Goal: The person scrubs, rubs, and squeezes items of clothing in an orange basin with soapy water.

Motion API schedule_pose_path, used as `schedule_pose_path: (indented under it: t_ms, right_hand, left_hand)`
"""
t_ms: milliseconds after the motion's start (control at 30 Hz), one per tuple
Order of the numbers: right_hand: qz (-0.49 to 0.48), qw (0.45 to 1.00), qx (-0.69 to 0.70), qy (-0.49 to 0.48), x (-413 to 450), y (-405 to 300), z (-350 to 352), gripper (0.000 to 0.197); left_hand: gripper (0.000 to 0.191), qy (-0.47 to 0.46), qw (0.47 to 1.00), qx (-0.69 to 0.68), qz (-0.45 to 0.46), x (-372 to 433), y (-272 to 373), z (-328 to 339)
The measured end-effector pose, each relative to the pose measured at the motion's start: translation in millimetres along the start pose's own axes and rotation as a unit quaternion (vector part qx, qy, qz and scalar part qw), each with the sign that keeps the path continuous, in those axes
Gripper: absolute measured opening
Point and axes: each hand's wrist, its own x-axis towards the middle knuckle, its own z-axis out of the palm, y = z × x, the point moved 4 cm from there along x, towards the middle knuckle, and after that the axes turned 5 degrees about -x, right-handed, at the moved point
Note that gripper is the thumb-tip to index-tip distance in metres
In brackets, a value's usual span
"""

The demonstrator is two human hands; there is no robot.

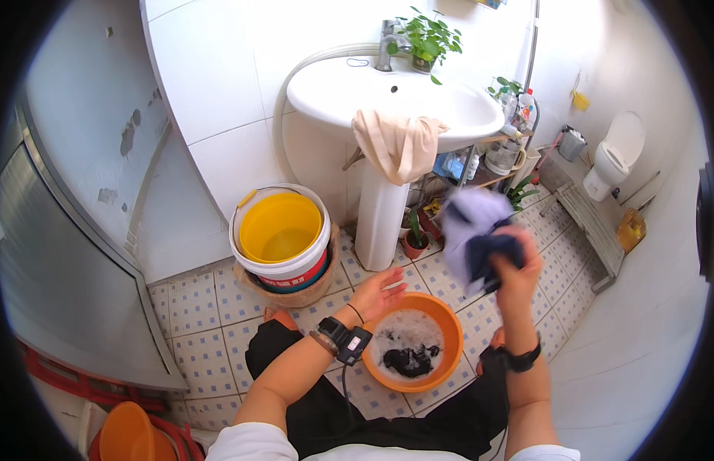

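An orange plastic basin (456, 340) stands on the floor between my feet. Foamy water (412, 327) fills it, and a dark cloth (408, 362) lies partly sunk there. My right hand (515, 265) grips a bundle of white and dark navy cloth (478, 230), raised to the right of the basin and blurred at its edges. Over the basin's upper left rim hangs my left hand (383, 291), palm turned inward, its fingers apart and holding nothing. Both wrists wear black straps; a small device with a cable sits on the left one.
Ahead is a white pedestal sink (322, 95) with a beige cloth (397, 144) draped over its front. A white bucket (242, 245) with a yellow one (279, 225) nested inside stands left. A potted plant (414, 242), a storage rack (501, 135) and a metal bench (587, 230) are farther right.
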Motion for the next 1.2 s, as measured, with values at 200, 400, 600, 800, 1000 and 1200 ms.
schedule_pose_path:
  t_ms: [200, 400, 600, 800, 1000, 1200]
  right_hand:
    - [-0.179, 0.969, 0.141, 0.090, 117.1, -101.9, 28.2, 0.021]
    - [-0.127, 0.927, -0.190, -0.298, 164.3, -54.3, 142.3, 0.047]
    - [-0.227, 0.905, -0.315, -0.170, 164.5, -16.6, 137.0, 0.071]
    - [-0.176, 0.979, -0.058, -0.090, 91.0, -80.9, 82.4, 0.052]
    - [0.126, 0.989, -0.065, 0.044, -36.0, 174.6, 10.7, 0.037]
    - [0.554, 0.822, -0.112, -0.064, -304.3, 387.8, -29.8, 0.060]
  left_hand:
    - [0.027, 0.087, 0.996, -0.024, -0.025, -11.0, -3.2, -36.2]
    - [0.027, 0.096, 0.995, 0.002, -0.015, -29.6, -3.8, -75.9]
    - [0.021, 0.071, 0.997, -0.003, 0.009, -26.6, -4.3, -87.2]
    - [0.019, 0.134, 0.991, -0.021, 0.019, -7.3, 4.4, -71.2]
    - [0.023, 0.257, 0.962, -0.017, -0.094, 17.4, -90.5, -151.2]
    - [0.056, 0.437, 0.883, -0.026, -0.168, 33.0, -193.8, -161.1]
